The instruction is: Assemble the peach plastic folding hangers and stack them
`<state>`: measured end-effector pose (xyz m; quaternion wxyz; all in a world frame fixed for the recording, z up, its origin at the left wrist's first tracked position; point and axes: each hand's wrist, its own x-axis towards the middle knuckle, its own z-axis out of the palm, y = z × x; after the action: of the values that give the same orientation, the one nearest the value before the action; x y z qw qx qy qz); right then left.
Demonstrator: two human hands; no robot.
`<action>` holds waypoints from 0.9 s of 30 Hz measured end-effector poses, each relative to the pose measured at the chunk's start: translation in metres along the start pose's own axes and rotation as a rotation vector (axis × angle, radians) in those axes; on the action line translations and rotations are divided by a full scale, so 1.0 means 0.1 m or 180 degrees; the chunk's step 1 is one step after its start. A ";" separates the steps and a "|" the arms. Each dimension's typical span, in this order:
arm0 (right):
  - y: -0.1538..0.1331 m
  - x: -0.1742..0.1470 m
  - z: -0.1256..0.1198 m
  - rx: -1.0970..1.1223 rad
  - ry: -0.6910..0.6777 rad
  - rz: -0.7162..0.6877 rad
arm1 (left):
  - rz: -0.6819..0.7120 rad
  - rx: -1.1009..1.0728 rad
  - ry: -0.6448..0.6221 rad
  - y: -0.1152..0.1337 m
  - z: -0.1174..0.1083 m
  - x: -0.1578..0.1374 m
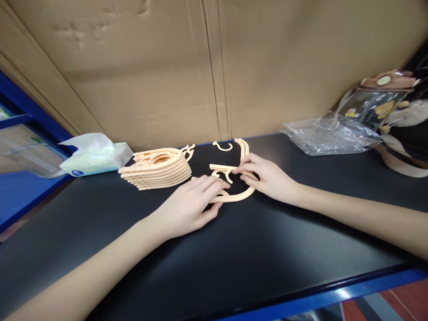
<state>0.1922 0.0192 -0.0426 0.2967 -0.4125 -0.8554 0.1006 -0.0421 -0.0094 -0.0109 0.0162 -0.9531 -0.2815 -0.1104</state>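
A peach plastic folding clothes hanger (239, 196) lies on the dark tabletop between my two hands. My left hand (192, 207) grips its left side, thumb near the lower edge and fingers over the top, hiding that part. The fingers of my right hand (264, 176) are closed on its right side, close to a small curved hook (228, 176). Just behind my right hand stand curved peach hanger arms (243, 146), partly covered by the fingers. A loose hook (223, 147) rests farther back. To the left is a neat stack of matching folded hangers (158, 171).
A tissue pack (96, 156) sits at the back left. Clear plastic wrapping (331, 136) and a transparent bottle with a brown lid (377, 100) and strap are at the back right. Cardboard (150, 80) rises behind the black table (261, 258), which has a blue front edge.
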 end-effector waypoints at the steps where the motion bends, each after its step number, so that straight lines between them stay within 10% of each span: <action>1: -0.01 0.00 0.00 -0.0011 -0.0009 -0.0042 | -0.0076 0.0016 0.0038 -0.02 0.00 0.00; 27: -0.09 0.00 -0.05 0.0906 -0.0138 -0.0032 | 0.0025 0.0937 0.0124 0.02 -0.02 0.02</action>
<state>0.1893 0.0130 -0.0348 0.3342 -0.3597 -0.8408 0.2282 -0.0403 -0.0100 -0.0082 0.1617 -0.9391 -0.2905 -0.0864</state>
